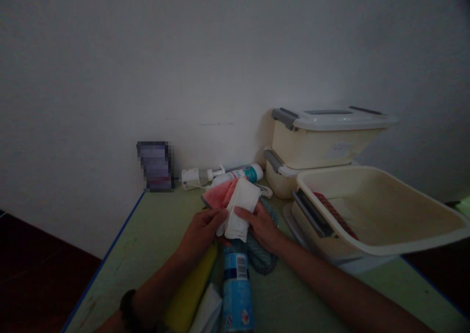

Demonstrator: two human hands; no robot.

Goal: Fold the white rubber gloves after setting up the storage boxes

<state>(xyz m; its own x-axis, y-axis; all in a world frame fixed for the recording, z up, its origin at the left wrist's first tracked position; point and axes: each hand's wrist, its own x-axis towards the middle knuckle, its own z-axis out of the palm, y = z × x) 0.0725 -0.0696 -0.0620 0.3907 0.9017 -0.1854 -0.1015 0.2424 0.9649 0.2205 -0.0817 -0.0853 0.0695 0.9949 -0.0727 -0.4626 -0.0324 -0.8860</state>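
Note:
Both my hands hold a folded white cloth (243,202) above the middle of the table. My left hand (206,225) pinches its lower left edge between thumb and fingers. On the other side my right hand (261,224) grips it, thumb on top and fingers behind. A pink cloth (222,194) with a checked edge shows just behind the white one. Under my hands lies a blue bottle (237,291) with a barcode label, its top partly hidden. Right of it is a grey-green cloth (265,259), and to the left a yellow cloth (191,289) beside a white one (207,309).
A pump bottle (194,178) and a white-and-teal bottle (247,174) lie by the wall. At right, lidded cream boxes (316,144) are stacked behind an open cream bin (367,252) holding a reddish item (334,214). A blurred dark device (156,166) leans at the back left.

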